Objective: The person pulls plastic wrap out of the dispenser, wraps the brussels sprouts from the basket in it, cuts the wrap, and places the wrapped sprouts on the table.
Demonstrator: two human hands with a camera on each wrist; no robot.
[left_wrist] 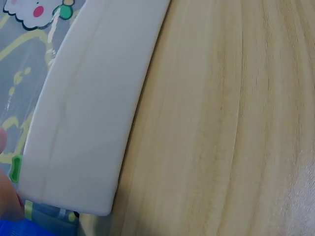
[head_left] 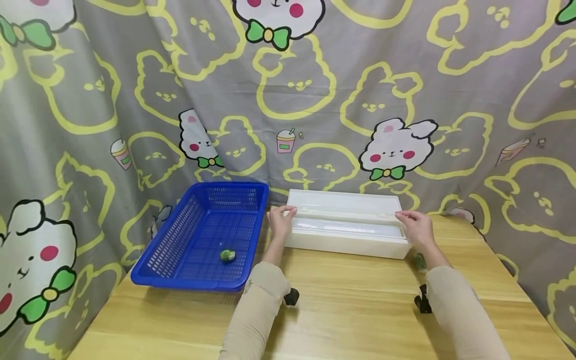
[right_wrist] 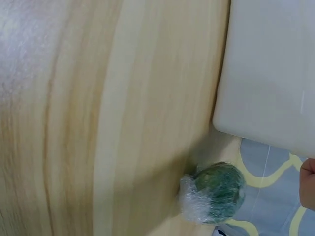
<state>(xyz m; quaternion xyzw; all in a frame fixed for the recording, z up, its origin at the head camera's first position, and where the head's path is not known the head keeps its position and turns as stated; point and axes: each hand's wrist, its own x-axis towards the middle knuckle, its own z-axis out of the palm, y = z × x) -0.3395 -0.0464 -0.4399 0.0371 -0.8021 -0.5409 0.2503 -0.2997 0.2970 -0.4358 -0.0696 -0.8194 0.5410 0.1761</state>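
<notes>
A long white cling film dispenser lies on the table with its lid raised at the back. Clear film shows inside it. At its left end my left hand pinches the film's edge between thumb and fingers. My right hand does the same at the right end; the thin film between them is hard to make out. In the right wrist view, a round dark green vegetable in clear film sits off the dispenser's corner. Only bits of each hand reach the wrist views.
Left of the dispenser stands a blue plastic basket holding one small green wrapped item. A grey patterned curtain hangs right behind the wooden table. Black camera mounts sit at both wrists.
</notes>
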